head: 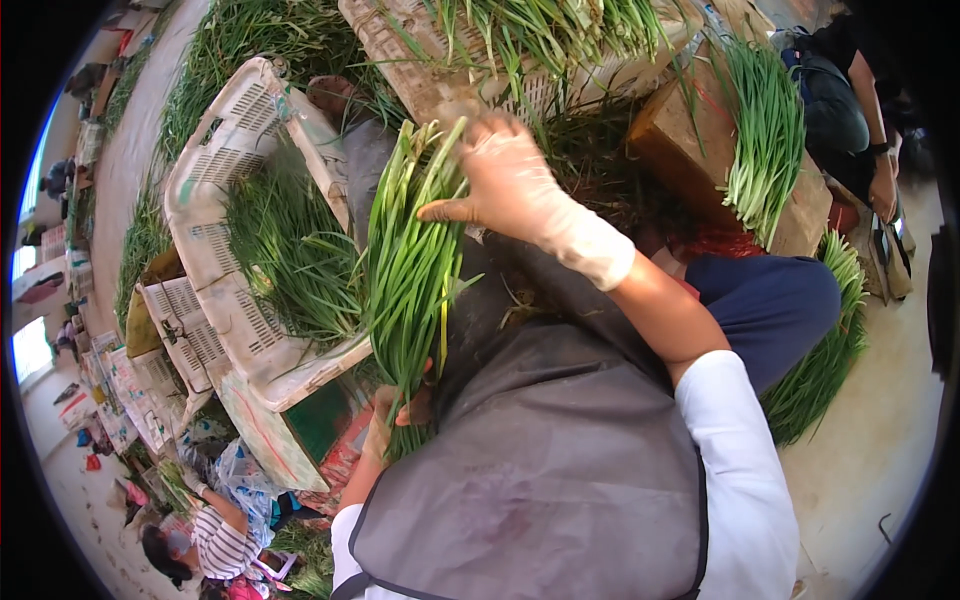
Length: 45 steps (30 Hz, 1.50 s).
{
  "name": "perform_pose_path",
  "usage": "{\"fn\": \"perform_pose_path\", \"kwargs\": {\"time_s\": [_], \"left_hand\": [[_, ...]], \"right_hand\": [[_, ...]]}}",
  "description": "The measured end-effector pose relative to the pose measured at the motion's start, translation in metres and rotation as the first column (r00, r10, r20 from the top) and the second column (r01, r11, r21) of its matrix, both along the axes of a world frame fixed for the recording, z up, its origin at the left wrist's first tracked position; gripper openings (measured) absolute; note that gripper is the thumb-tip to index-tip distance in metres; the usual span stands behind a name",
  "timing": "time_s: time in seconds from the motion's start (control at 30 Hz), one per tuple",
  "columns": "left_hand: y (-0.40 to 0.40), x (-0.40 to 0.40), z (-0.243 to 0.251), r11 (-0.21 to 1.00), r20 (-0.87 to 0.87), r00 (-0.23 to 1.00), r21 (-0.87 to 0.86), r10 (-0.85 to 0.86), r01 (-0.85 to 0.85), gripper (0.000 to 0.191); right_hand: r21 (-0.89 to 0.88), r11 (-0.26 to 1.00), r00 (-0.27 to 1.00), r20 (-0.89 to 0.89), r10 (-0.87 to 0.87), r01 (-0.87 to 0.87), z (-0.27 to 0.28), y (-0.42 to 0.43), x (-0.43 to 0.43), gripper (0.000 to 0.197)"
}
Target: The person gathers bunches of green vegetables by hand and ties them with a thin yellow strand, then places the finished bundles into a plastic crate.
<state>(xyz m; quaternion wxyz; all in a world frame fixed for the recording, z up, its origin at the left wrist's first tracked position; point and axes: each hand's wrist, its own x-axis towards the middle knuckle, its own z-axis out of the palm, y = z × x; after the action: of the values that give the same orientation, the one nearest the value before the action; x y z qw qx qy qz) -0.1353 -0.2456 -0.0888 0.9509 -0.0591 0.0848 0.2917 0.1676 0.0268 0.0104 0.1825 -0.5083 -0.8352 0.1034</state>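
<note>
Upright before my apron hangs a bundle of green garlic chives, pale stalk ends up and leaf tips down. My left hand grips it low, around the leaves, partly hidden by them. At the upper right of the bundle is my gloved right hand. Its thumb spreads across the stalks, while its fingertips blur near the cut ends; whether they pinch anything cannot be told. To the left, a white plastic crate tilts towards me with loose chives inside.
Another crate ahead carries a heap of chives. On the right, a neat bunch lies on a wooden box, with more chives on the floor. One person sits at right; another works lower left.
</note>
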Motion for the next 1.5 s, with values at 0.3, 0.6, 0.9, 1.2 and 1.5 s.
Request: {"fn": "perform_pose_path", "kwargs": {"time_s": [0.3, 0.6, 0.9, 1.2, 1.5], "left_hand": [[-0.005, 0.0, 0.014, 0.997, -0.164, 0.986, -0.066, 0.028, -0.039, 0.061], [-0.01, 0.006, 0.016, 0.995, -0.143, 0.987, -0.057, 0.071, -0.08, 0.061], [-0.005, 0.008, 0.017, 0.993, -0.061, 0.992, -0.025, 0.112, -0.114, 0.061], [0.009, 0.008, 0.051, 0.999, -0.668, 0.743, 0.019, 0.036, -0.031, 0.055], [-0.002, -0.033, 0.039, 0.991, -0.74, 0.671, -0.12, -0.046, -0.065, 0.05]], "right_hand": [[-0.566, 0.384, 0.552, -0.819, -0.159, -0.73, -0.031, 0.025, 0.042, 0.027], [-0.507, 0.737, 0.887, 0.144, -0.439, 0.447, -0.023, 0.066, 0.138, 0.038], [-0.443, 0.891, 0.989, 0.06, 0.134, -0.094, -0.013, -0.005, 0.005, 0.06], [-0.735, 0.468, 0.708, -0.649, -0.279, -0.49, -0.03, -0.012, -0.001, 0.033], [-0.3, 0.409, -0.142, -0.632, -0.762, -0.862, -0.055, 0.04, 0.08, 0.027]]}}
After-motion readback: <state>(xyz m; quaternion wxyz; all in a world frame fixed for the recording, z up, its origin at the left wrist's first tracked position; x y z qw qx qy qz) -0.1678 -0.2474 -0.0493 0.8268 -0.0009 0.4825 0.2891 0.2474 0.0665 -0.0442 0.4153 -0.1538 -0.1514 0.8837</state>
